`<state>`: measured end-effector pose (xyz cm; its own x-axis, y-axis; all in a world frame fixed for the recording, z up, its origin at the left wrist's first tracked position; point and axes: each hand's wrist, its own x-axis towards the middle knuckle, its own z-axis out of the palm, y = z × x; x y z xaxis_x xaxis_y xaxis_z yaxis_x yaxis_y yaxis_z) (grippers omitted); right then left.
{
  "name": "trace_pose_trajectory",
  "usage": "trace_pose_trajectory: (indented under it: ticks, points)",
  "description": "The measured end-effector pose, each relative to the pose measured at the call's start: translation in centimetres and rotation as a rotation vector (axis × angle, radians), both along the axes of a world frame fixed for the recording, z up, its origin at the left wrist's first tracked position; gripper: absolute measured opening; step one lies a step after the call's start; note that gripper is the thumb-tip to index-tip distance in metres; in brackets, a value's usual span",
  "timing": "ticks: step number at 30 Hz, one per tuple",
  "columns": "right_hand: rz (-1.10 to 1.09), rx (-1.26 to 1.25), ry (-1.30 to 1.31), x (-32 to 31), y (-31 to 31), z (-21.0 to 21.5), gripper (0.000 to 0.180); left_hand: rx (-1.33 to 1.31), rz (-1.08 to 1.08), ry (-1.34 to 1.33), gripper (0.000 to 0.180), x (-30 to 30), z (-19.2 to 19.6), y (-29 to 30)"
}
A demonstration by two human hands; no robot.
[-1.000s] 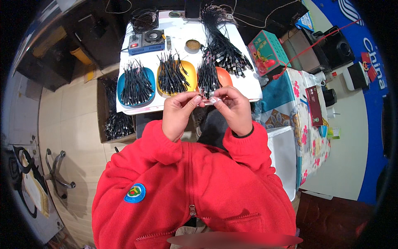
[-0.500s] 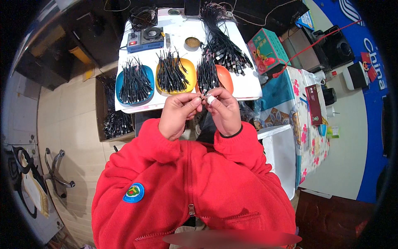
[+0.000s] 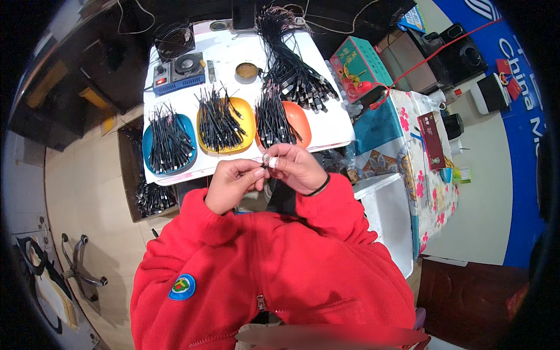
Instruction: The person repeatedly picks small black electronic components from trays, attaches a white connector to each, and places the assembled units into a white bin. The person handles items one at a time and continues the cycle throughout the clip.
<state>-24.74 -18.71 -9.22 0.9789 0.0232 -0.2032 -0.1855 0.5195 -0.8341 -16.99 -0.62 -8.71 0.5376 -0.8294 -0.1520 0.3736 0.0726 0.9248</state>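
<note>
My left hand (image 3: 236, 182) and my right hand (image 3: 298, 169) meet just past the table's front edge, fingertips nearly touching. Both are closed in a pinch on the end of a thin black cable (image 3: 264, 165); most of it is hidden by my fingers. White wrapping (image 3: 272, 163) covers a fingertip of the right hand. Beyond my hands, short black cables with bare wire ends and metal plugs lie in a blue tray (image 3: 192, 129), a yellow tray (image 3: 249, 114) and an orange tray (image 3: 298, 121).
A larger bundle of black cables (image 3: 300, 81) spreads across the white table (image 3: 224, 55). Behind the trays are a blue device with a round top (image 3: 179, 76) and a round tin (image 3: 247, 71). More cables fill a cardboard box (image 3: 129, 175) at left. A green carton (image 3: 361, 67) stands at right.
The whole view has turned, so the table now sits lower and further left. My right hand has tilted more sideways, and both hands stay pinched together.
</note>
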Motion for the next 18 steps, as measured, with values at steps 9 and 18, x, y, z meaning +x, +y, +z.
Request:
trace_pose_trajectory:
  ticks: [9, 18]
  points:
    - [-0.432, -1.626, -0.114, 17.7, -14.9, 3.1, 0.031, -0.067, 0.113, 0.095, 0.014, 1.4, -1.4, -0.4]
    - [-0.093, -1.989, 0.437, 26.4, -13.3, 2.2, 0.041, -0.091, 0.174, 0.131, 0.012, 2.4, -2.1, 0.3]
